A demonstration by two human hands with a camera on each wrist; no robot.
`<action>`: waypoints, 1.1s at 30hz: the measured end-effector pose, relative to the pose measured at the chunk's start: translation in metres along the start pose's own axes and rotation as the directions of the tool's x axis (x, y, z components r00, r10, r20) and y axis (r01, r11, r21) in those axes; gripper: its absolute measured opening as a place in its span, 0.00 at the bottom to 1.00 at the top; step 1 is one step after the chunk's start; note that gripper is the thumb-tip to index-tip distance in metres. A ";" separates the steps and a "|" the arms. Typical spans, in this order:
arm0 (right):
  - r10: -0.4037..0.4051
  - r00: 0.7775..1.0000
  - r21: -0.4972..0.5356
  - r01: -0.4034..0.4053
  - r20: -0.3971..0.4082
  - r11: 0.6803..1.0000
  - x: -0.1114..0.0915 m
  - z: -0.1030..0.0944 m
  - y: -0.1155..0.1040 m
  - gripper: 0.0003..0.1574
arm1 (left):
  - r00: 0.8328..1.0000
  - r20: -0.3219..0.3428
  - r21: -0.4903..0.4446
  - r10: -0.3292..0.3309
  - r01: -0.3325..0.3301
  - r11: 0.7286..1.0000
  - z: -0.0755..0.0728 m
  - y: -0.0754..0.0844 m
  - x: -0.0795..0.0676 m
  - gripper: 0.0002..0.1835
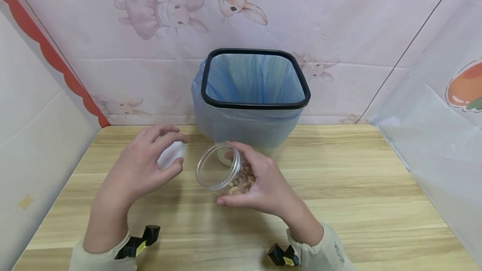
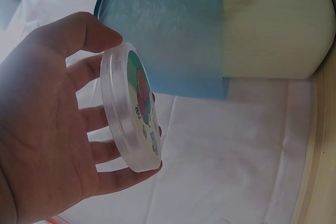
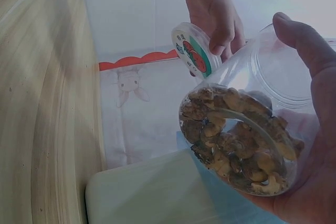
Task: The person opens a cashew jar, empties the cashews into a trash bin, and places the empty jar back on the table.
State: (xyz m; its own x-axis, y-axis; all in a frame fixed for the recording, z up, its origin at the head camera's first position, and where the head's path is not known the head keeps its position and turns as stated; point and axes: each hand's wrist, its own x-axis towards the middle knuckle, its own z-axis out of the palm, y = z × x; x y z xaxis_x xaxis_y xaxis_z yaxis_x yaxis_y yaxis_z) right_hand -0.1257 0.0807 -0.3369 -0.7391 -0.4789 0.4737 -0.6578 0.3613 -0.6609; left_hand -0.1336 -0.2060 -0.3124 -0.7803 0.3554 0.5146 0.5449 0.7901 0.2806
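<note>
Jar point(image 1: 228, 174) is held uncapped at the 7 o'clock side of the bin point(image 1: 241, 125). At the jar's 9 o'clock, the lid point(image 2: 122, 114) is gripped by its edge in the left hand point(image 1: 144, 164), fingers partly spread. The jar is clasped around its wall by the right hand point(image 1: 261, 183), mouth tilted toward 10 o'clock, brown pieces point(image 3: 231, 140) inside. Uncapping appears complete; if emptying is intended, the mouth should next be brought over the bin.

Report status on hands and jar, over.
Left hand holds lid. Right hand grips tilted jar, brown pieces inside. Bin beyond jar, nothing seen over bin's opening.
</note>
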 end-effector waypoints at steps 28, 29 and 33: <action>0.004 1.000 -0.001 -0.004 0.006 1.000 0.000 -0.001 -0.001 0.65 | 0.983 0.125 0.021 -0.134 0.132 0.991 0.013 -0.021 0.000 0.18; 0.004 1.000 -0.002 -0.004 0.006 1.000 0.000 -0.001 -0.001 0.65 | 0.983 0.127 0.021 -0.136 0.134 0.991 0.013 -0.021 0.000 0.18; 0.002 1.000 -0.003 -0.002 0.005 1.000 0.000 -0.001 -0.001 0.66 | 0.980 0.131 0.028 -0.151 0.148 0.989 0.015 -0.024 0.000 0.17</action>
State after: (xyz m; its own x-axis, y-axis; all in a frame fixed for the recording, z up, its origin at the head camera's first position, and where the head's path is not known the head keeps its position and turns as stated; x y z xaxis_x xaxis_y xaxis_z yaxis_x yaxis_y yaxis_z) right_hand -0.1252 0.0811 -0.3356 -0.7398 -0.4819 0.4696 -0.6566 0.3646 -0.6603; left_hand -0.1516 -0.2174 -0.3315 -0.8869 0.2947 0.3558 0.4145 0.8477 0.3312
